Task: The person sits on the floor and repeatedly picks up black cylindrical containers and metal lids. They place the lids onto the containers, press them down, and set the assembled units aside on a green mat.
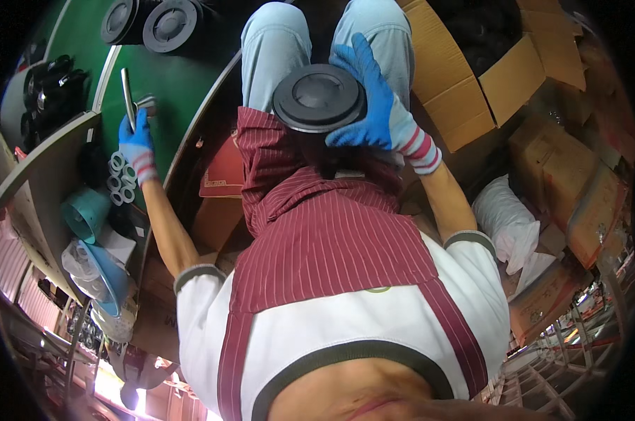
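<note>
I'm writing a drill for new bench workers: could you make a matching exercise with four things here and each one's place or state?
1. Black round part with ridged face
2. Silver metal rod
3. Small pale rings
4. Brown cardboard box

A. In the blue-gloved left hand
B. Flaps open
C. In the blue-gloved right hand
D. Beside the striped left cuff

Pairs: 1-C, 2-A, 3-D, 4-B
</note>
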